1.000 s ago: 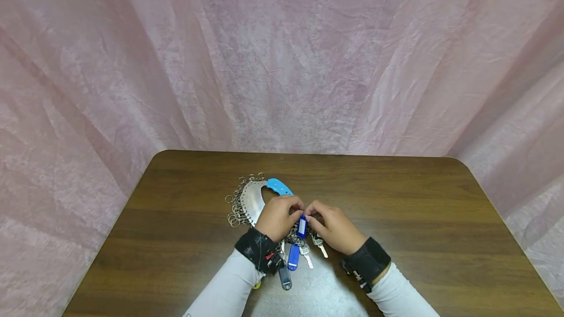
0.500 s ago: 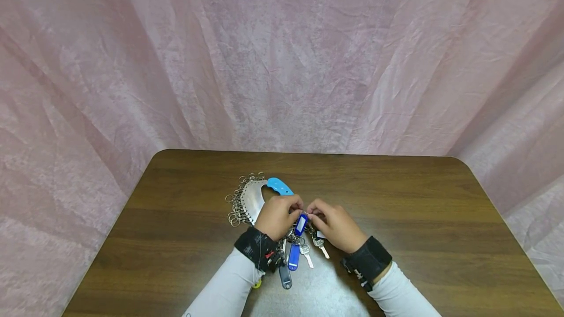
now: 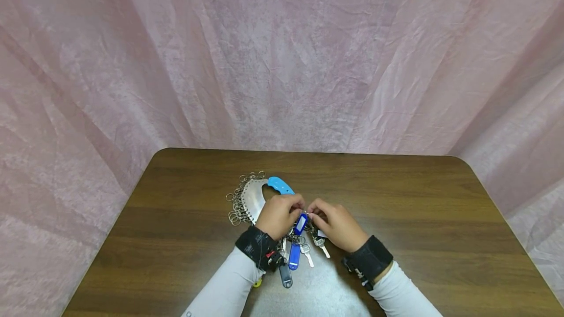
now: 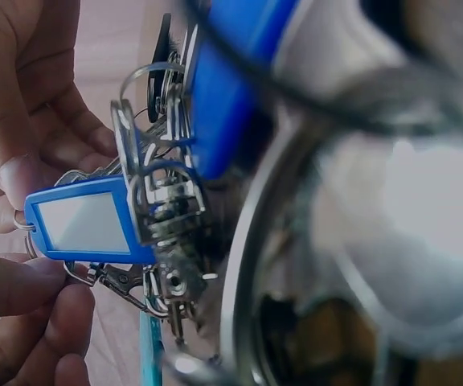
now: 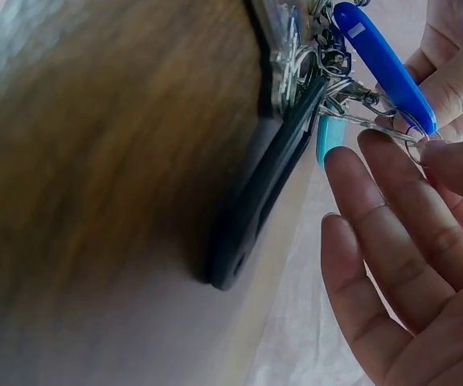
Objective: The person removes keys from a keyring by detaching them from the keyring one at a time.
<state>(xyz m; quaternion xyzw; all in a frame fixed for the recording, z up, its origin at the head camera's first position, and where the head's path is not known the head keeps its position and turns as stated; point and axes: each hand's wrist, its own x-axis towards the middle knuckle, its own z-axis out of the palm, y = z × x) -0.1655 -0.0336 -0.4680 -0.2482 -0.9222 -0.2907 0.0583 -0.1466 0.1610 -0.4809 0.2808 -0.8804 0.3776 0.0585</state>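
Note:
A blue key tag with a white label hangs between the two hands. Its thin split ring is pinched at the fingertips of both hands, the left hand from the left and the right hand from the right. Beside them lies a curved metal key holder with a blue handle and many small rings along its edge. The left hand covers part of it. In the left wrist view, metal clips crowd right behind the tag.
Below the hands lie a second blue tag, a silver key, another key and a dark fob. A yellow piece shows by the left sleeve. The wooden table ends at a pink curtain.
The blue tag has tilted, its top leaning right. The right hand has shifted slightly right, and a white label now shows beside it. The left hand stays almost in place.

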